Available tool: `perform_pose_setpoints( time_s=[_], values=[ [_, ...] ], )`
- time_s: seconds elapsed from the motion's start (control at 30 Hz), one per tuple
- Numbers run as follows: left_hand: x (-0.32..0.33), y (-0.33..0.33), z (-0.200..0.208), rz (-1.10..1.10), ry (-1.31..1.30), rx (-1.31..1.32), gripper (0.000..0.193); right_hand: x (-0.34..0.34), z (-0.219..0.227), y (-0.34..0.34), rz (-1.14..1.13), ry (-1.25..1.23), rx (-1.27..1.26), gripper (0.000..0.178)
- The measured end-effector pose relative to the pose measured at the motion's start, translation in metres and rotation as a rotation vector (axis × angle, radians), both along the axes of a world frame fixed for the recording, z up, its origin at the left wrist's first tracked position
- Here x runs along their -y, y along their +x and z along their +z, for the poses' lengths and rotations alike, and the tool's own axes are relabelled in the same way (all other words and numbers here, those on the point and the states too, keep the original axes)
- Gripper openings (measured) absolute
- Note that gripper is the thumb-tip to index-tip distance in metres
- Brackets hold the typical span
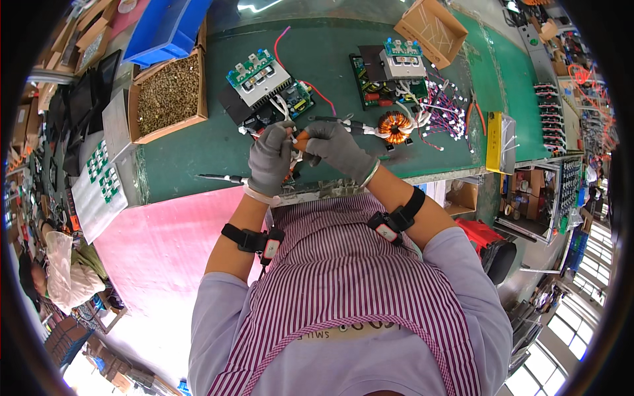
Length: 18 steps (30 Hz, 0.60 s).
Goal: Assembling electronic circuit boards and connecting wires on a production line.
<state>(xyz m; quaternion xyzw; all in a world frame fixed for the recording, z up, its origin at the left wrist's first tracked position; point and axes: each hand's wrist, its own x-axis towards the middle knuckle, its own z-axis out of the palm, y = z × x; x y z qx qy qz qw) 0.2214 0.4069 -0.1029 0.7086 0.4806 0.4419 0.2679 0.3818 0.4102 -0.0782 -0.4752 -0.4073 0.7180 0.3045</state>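
Close together at the bench's near edge, both my hands wear grey gloves with some fingertips showing. My left hand (269,157) is closed around white wires (280,104) that come down from the left circuit assembly (263,86), which has a green board on a metal heatsink. My right hand (338,148) is closed in a pinch facing it; what sits between its fingertips is too small to make out. Beneath the hands, an orange copper coil is mostly hidden. A black-sleeved cable with a pointed end (221,177) sticks out beside my left wrist.
To the right stand a second circuit assembly (396,69), a copper toroid coil (394,127) and a bundle of purple-and-white connector wires (446,112). Pliers (477,119) and a yellow box (500,142) lie beyond. At left are a carton of small brass-coloured parts (169,96) and a blue bin (166,33).
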Motion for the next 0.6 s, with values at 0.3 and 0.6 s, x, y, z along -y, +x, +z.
perform_pose_setpoints(
  time_s=[0.3, 0.6],
  values=[
    [0.0014, 0.0004, 0.0011, 0.019, -0.032, -0.003, 0.020, 0.0010, -0.0032, -0.0009, -0.014, 0.013, -0.007, 0.016],
    [0.0001, 0.0006, -0.0018, 0.040, -0.014, -0.040, 0.019, 0.0015, -0.0055, 0.0001, -0.012, 0.024, -0.037, 0.017]
  ],
)
